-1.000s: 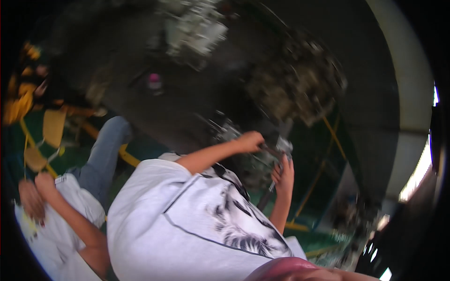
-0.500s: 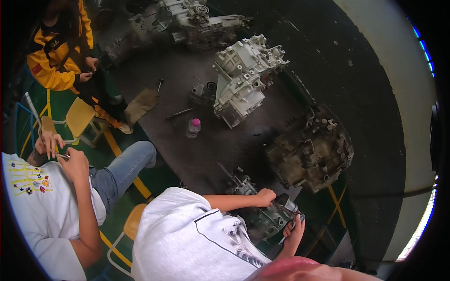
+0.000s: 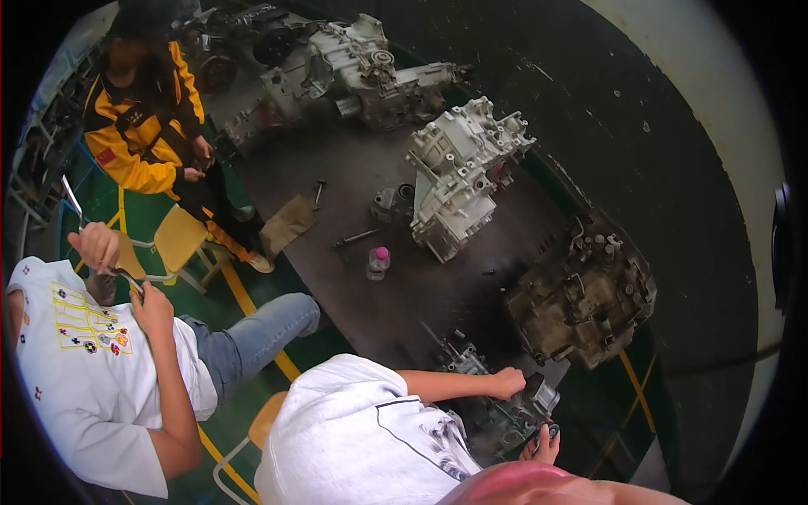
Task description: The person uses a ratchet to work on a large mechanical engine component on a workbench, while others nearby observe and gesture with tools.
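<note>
My left hand (image 3: 508,383) is closed in a fist at the top of a greasy metal gear housing (image 3: 497,425) on the near edge of the table; what it grips is hidden. To its right and nearer, my right hand (image 3: 547,448) has its fingers curled round a dark metal tool (image 3: 534,441) with a rounded end, beside the housing's pale cylindrical part (image 3: 543,397). The tool's kind is unclear, and the lower part of this hand is cut off from view. Small metal parts and a thin rod (image 3: 436,337) lie just beyond the housing.
On the dark table (image 3: 345,295) are a pale transmission casing (image 3: 459,172), a brown grimy casing (image 3: 589,295), a pink-capped bottle (image 3: 379,266), a hammer (image 3: 319,194) and a bar (image 3: 357,239). At left, a seated person (image 3: 109,370) holds a long shiny tool; another person (image 3: 147,126) stands beyond.
The view has shifted, so everything sits lower and further right. My left hand keeps its place on the housing; less of my right hand shows. The seated person's hands have moved apart.
</note>
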The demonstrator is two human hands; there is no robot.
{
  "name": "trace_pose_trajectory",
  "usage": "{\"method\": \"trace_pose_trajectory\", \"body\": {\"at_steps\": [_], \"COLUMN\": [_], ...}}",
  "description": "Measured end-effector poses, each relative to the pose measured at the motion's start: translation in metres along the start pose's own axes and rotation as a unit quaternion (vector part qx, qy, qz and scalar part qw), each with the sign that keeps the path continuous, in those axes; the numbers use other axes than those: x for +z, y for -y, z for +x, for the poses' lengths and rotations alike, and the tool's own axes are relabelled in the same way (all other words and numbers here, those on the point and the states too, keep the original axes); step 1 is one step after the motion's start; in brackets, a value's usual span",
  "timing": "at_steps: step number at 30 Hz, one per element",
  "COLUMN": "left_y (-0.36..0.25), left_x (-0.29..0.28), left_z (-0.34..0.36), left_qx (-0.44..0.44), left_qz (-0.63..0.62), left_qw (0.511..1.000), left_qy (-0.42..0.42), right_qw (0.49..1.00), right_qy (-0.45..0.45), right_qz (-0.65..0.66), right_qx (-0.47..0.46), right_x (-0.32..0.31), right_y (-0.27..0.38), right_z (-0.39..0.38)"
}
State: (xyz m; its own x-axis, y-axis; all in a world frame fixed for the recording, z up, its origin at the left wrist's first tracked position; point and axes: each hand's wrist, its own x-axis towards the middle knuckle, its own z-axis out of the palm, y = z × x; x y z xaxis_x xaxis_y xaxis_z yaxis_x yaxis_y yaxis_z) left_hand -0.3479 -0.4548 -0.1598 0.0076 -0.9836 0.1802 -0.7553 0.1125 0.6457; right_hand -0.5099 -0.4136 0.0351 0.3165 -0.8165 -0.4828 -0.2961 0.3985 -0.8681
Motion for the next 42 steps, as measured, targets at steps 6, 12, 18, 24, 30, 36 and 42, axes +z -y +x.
{"method": "trace_pose_trajectory", "body": {"at_steps": [6, 12, 18, 24, 30, 36, 42], "left_y": [-0.001, 0.007, -0.001, -0.008, -0.016, -0.019, -0.02], "left_x": [0.009, 0.003, -0.002, -0.003, -0.006, 0.006, -0.012], "left_z": [-0.005, -0.001, 0.003, 0.004, 0.006, 0.009, 0.005], "left_qx": [-0.081, 0.041, -0.106, -0.001, -0.076, -0.022, -0.11], "left_qz": [-0.009, 0.055, 0.01, 0.037, 0.081, 0.115, 0.14], "left_qw": [0.993, 0.997, 0.99, 0.999, 0.991, 0.993, 0.983], "left_qy": [-0.082, -0.02, 0.093, -0.009, 0.081, 0.014, 0.048], "right_qw": [0.998, 0.986, 0.99, 0.993, 0.997, 0.997, 0.996], "right_qy": [0.026, -0.016, -0.024, -0.044, -0.055, -0.06, -0.065], "right_qz": [-0.033, -0.105, -0.112, -0.056, -0.049, -0.044, -0.056], "right_qx": [-0.049, -0.128, -0.078, -0.091, 0.002, -0.001, -0.005], "right_x": [-0.026, -0.058, -0.067, -0.048, -0.031, -0.019, -0.014], "right_y": [-0.031, -0.046, -0.047, -0.04, -0.017, -0.007, 0.001], "right_z": [0.019, 0.028, 0.018, 0.003, -0.021, -0.029, -0.035]}}
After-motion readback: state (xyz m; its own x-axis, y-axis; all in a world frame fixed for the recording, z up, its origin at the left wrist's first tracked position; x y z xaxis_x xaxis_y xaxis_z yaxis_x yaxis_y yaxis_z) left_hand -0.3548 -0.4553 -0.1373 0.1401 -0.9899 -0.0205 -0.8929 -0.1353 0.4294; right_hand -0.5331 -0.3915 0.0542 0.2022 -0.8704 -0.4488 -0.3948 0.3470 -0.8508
